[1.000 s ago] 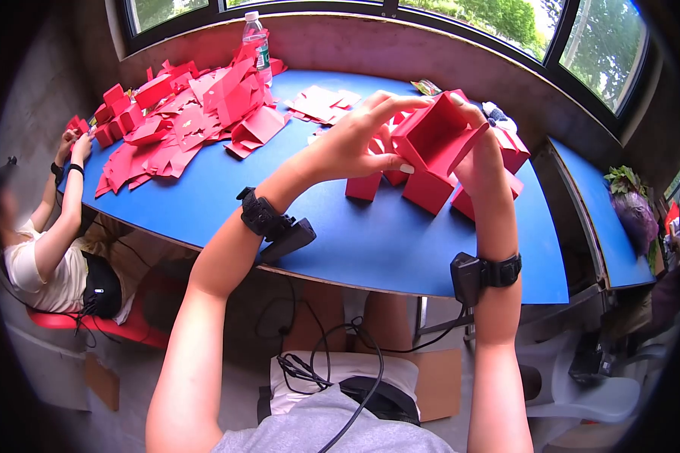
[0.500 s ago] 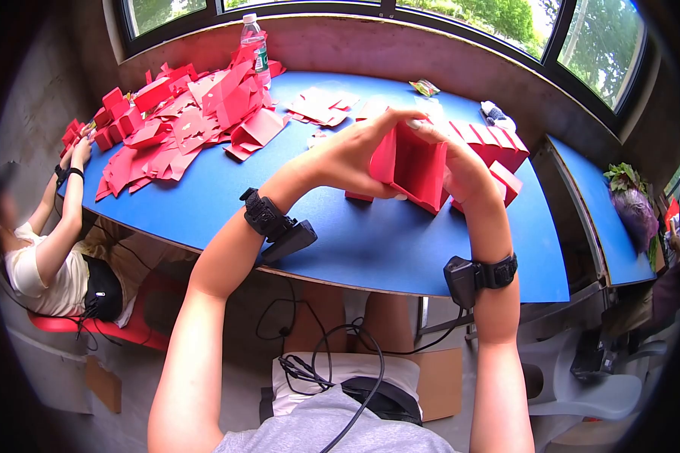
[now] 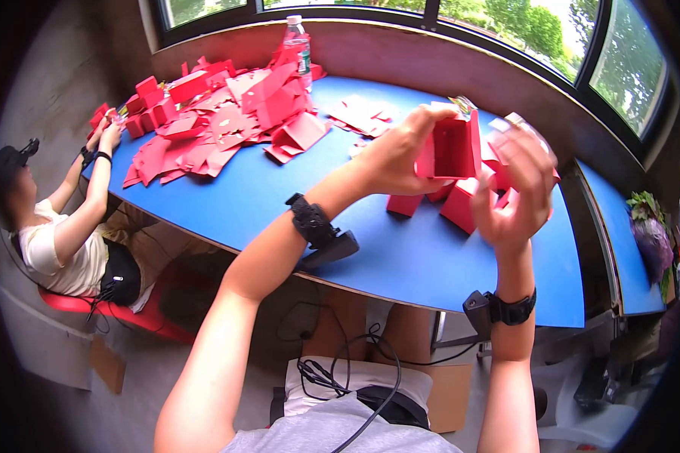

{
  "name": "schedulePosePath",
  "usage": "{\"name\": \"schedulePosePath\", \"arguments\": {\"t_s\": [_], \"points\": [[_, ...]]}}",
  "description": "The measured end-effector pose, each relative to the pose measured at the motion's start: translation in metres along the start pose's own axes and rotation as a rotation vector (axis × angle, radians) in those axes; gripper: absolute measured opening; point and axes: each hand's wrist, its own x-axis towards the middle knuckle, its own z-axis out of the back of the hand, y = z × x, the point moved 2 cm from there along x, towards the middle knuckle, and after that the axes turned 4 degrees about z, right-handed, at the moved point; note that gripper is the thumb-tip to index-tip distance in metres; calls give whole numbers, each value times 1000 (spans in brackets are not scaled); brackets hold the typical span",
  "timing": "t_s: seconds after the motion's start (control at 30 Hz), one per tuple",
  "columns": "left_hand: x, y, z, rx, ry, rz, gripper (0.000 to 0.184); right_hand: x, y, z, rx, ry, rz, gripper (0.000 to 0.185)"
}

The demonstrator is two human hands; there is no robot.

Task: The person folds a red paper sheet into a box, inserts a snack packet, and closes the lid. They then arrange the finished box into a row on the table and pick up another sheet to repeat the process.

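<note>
My left hand (image 3: 399,157) grips a red paper box (image 3: 455,152) by its left side, thumb below and fingers along the top. The box's open end faces me and shows a hollow inside. To the right of it, my right hand (image 3: 520,185) is apart from the box, its fingers spread and a little blurred, with nothing visible in it. More red boxes (image 3: 459,208) stand on the blue table (image 3: 355,249) beneath and behind my hands, partly hidden by them.
A heap of flat and folded red paper pieces (image 3: 204,128) covers the table's left part, with a plastic bottle (image 3: 298,53) behind. Another person (image 3: 68,226) sits at the left end, handling something small. A second blue table (image 3: 619,241) stands right, bearing a bagged leafy plant (image 3: 650,234).
My right hand has let go of the red box and moved off to the right, fingers spreading. My left hand keeps the box, now turned more upright. The view has shifted slightly.
</note>
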Motion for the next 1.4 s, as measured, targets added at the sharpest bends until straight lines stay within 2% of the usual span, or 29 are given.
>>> {"name": "schedulePosePath", "arguments": {"t_s": [0.07, 0.1, 0.13, 0.2, 0.23, 0.3, 0.4, 0.53, 0.57, 0.6, 0.67, 0.7, 0.73, 0.8, 0.83, 0.87, 0.93, 0.97, 1.0, 1.03, 1.07, 1.13, 1.2, 1.27, 1.33, 1.4], "points": [[0, 10, -2, 78, 12, -136, 55, -5, 14, -17, 47, 234, 49, 34], [3, 3, -1, 355, 39, -360, 38, -10, 20, -26, -27, 356, -1, 34], [2, 8, -5, 494, 84, -472, 51, -15, 18, -32, -35, 400, -30, 32], [1, 4, -7, 112, -43, -86, 68, -16, 9, -32, -141, 352, -98, 30], [1, -2, -7, 104, -48, -90, 68, -16, 3, -29, -199, 314, -142, 28], [1, -10, -4, 73, -55, 22, 82, -16, -11, -23, -289, 227, -208, 22], [0, -22, -9, 123, -77, 24, 80, -12, -16, -10, -389, 214, -271, 22], [0, -34, -6, 85, -146, 21, 82, -18, -19, -17, 96, 189, -405, 48], [0, -35, -5, -3, -91, 58, 90, -22, -17, -21, 212, 185, -396, 63], [0, -34, -4, -8, -87, 53, 90, -28, -14, -24, 569, 168, -595, 75], [0, -26, -7, -297, -8, 182, 89, -28, -7, -31, 881, 156, -821, 88], [-1, -21, -6, -284, 56, 165, 93, -30, -9, -33, 938, 174, -880, 99], [-1, -15, -4, -288, 61, 165, 93, -31, -10, -35, 933, 172, -884, 99], [-1, -5, -7, -512, 260, 207, 100, -35, -12, -39, 844, 243, -941, 101], [-3, 2, -8, -659, 312, 297, 103, -36, -14, -40, 878, 247, -1011, 107], [-2, 7, -6, -656, 335, 256, 100, -39, -16, -40, 877, 246, -1016, 107], [-2, 8, -4, -802, 363, 351, 97, -44, -18, -42, 887, 242, -915, 113], [0, 5, -4, -804, 361, 351, 97, -50, -19, -46, 885, 255, -827, 122], [2, -2, -3, -880, 341, 465, 96, -48, -12, -46, 855, 274, -801, 125], [2, -5, -3, -954, 321, 582, 95, -47, -9, -47, 839, 276, -867, 122], [0, -3, -3, -955, 318, 587, 95, -48, -7, -47, 822, 277, -936, 120], [-3, 5, -5, -1035, 344, 573, 98, -52, -9, -47, 788, 268, -927, 113], [-4, 10, -4, -1002, 333, 557, 95, -50, -10, -46, 753, 260, -918, 107], [-1, 14, 0, -828, 323, 486, 89, -44, -9, -44, 918, 250, -1113, 97], [1, 11, 2, -851, 327, 479, 87, -43, -6, -45, 914, 229, -1118, 92], [3, 23, 8, -768, 326, 467, 82, -43, -9, -45, 674, 280, -943, 90]]}}
